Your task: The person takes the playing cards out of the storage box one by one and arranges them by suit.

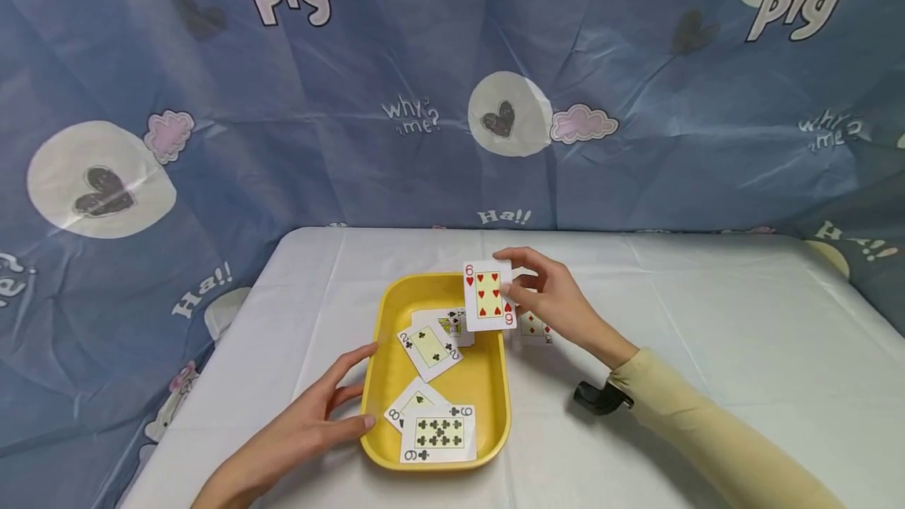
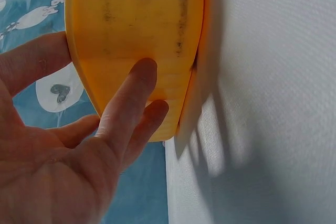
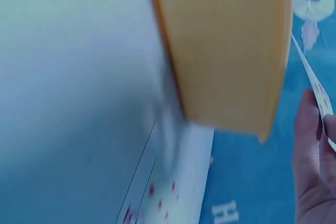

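Note:
Between thumb and fingers my right hand (image 1: 555, 297) pinches a six of hearts card (image 1: 486, 309), face up over the back right rim of a yellow tray (image 1: 488, 383). My left hand (image 1: 321, 407) rests its spread fingertips on the tray's left rim and outer side wall. Inside the tray, a two of clubs (image 1: 428, 346) overlaps a spade face card (image 1: 463, 328) at the back. Towards the front, a nine of clubs (image 1: 440, 434) partly covers an eight of spades (image 1: 424, 395). On the table under my right hand lies a diamonds card (image 1: 535, 328), partly hidden.
A white cloth (image 1: 707, 320) covers the table. Behind it hangs a blue printed curtain (image 1: 396, 179), which also drops down along the left side. A black strap-like piece (image 1: 599, 397) sits at my right wrist, by the sleeve (image 1: 693, 415).

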A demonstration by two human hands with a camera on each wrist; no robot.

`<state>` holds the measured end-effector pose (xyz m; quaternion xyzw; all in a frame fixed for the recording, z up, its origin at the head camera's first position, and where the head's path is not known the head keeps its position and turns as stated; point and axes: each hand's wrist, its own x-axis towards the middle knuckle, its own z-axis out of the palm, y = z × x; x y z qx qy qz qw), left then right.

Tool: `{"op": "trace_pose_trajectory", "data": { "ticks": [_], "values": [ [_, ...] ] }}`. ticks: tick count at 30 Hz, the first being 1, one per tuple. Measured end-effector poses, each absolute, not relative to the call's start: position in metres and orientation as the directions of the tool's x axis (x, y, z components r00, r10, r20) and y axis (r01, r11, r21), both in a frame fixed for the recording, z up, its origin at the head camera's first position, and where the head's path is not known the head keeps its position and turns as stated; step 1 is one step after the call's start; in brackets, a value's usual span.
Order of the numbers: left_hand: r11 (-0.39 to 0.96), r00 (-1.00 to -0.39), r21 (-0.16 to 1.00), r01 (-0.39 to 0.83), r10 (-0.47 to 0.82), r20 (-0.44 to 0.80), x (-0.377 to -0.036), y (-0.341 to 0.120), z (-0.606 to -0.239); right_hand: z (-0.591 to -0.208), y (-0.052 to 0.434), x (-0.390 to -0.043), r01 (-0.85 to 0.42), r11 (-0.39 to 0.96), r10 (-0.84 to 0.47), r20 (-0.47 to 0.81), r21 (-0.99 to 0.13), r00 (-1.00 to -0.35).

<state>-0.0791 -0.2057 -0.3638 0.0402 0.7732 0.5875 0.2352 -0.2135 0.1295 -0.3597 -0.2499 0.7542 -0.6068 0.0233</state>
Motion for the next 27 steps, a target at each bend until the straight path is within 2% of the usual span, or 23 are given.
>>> {"op": "trace_pose_trajectory", "data": {
  "ticks": [11,22,27],
  "values": [
    [0.299,-0.885,0.927,-0.227,0.334,-0.324,-0.079,-0.205,-0.363,-0.366,0.182,-0.223,-0.274,0.244,-0.289,0.2,-0.93,-0.936],
    [0.327,-0.883,0.91,-0.256,0.304,-0.358,-0.081,-0.206,-0.365,-0.372,0.22,-0.225,-0.227,0.351,-0.239,0.148,-0.908,-0.96],
    [0.328,-0.883,0.91,-0.254,0.306,-0.357,-0.082,-0.206,-0.364,-0.377,0.237,-0.226,-0.206,0.442,-0.232,0.11,-0.873,-0.966]
  ]
}}
